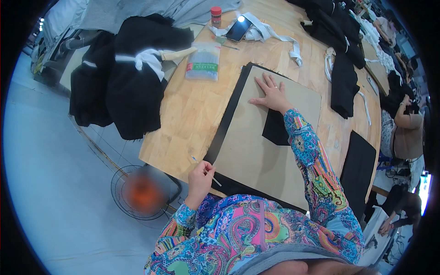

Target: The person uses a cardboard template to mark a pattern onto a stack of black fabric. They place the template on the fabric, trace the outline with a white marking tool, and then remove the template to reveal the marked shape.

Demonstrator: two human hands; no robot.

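Observation:
A large tan cardboard pattern [243, 142] lies on black fabric [229, 112], whose edge shows along its left and near sides. Flat on the board's far part rests my right hand [271, 95], fingers spread, a ring on one. Beneath that forearm is a black angular area [276, 130]; whether it is a cut-out or a separate piece, I cannot tell. At the board's near left corner, my left hand [201, 176] pinches a thin pale pen [216, 181], its blue end pointing up and away over the wooden table.
On the wooden table [178, 123] are a clear packet [203, 62], a red-capped jar [216, 14], a phone [239, 28], white strips [279, 39] and black cloth [343, 85]. Tied black bundles [135, 82] stand left. A fan [140, 192] sits below. Other people work at right.

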